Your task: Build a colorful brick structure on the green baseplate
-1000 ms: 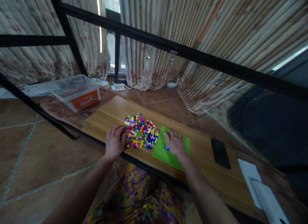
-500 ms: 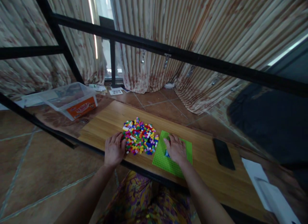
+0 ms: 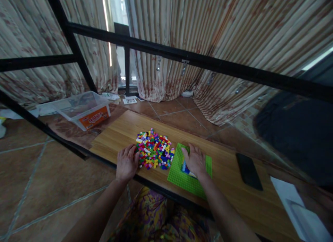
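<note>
A heap of small multicoloured toy bricks (image 3: 155,148) lies on a low wooden table (image 3: 117,131). At the heap's left edge rests my left hand (image 3: 126,163), open, with its fingertips beside the bricks and its thumb apart. A green studded baseplate (image 3: 175,176) lies right of the heap. My right hand (image 3: 195,161) is spread over the plate, thumb away from the fingers, holding nothing visible. Blue and white bricks (image 3: 185,168) on the plate show beside the palm; the hand partly hides them.
A black phone (image 3: 249,171) lies on the table's right part, with white paper (image 3: 287,191) beyond it. A clear plastic box (image 3: 83,106) with an orange label stands on the floor at the left. Black metal bars (image 3: 156,49) cross in front of the curtains.
The whole view has shifted, so everything sits a little further right. My right hand has moved slightly on the plate, and more of the blue and white bricks shows. My left hand stays by the heap.
</note>
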`<state>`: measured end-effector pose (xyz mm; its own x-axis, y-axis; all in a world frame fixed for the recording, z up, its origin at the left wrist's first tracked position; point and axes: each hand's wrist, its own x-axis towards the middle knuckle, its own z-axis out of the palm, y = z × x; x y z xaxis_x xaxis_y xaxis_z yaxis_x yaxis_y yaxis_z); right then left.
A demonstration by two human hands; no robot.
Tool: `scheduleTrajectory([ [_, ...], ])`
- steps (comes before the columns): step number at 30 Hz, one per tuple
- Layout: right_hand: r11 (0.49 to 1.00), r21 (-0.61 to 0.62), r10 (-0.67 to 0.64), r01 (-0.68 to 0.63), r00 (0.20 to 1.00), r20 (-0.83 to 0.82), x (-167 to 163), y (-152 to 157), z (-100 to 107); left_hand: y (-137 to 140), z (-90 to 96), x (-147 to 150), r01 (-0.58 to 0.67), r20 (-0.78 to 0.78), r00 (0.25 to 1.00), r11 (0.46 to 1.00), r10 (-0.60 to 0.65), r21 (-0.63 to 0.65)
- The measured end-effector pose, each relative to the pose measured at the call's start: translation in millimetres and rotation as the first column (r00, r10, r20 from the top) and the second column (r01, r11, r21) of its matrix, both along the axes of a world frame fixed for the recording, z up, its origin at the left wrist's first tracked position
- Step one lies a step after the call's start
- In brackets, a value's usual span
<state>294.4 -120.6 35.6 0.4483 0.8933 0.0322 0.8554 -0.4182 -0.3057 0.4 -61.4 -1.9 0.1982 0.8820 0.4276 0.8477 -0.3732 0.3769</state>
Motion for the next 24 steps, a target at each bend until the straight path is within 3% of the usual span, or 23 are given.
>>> scheduleTrajectory([
  [7,0.947,0.312,0.016,0.078,0.957,-0.289,24,-11,6,1,0.1,0,0.006,-0.013,1.0,1.0,-0.006,0.018],
  [11,0.912,0.382,-0.036,0.149,0.957,-0.287,39,-34,-1,2,-1.1,-1,0.01,-0.022,1.0,1.0,-0.009,0.02],
  [15,0.866,0.405,-0.251,0.293,0.956,-0.154,81,-73,-11,5,-2.9,-3,0.027,-0.024,0.999,0.999,-0.026,0.044],
  [17,0.822,0.393,-0.426,0.412,0.903,-0.056,112,-95,-12,7,-3.5,-4,0.033,-0.04,0.999,0.998,-0.031,0.052],
  [20,0.702,0.279,-0.688,0.655,0.726,0.027,153,-124,-13,8,-3.4,-5,0.027,-0.078,0.997,0.997,-0.022,0.067],
  [24,0.659,0.045,-0.752,0.751,0.658,0.042,177,-146,-19,9,-1.3,-5,0.005,-0.117,0.993,0.998,0.002,0.06],
])
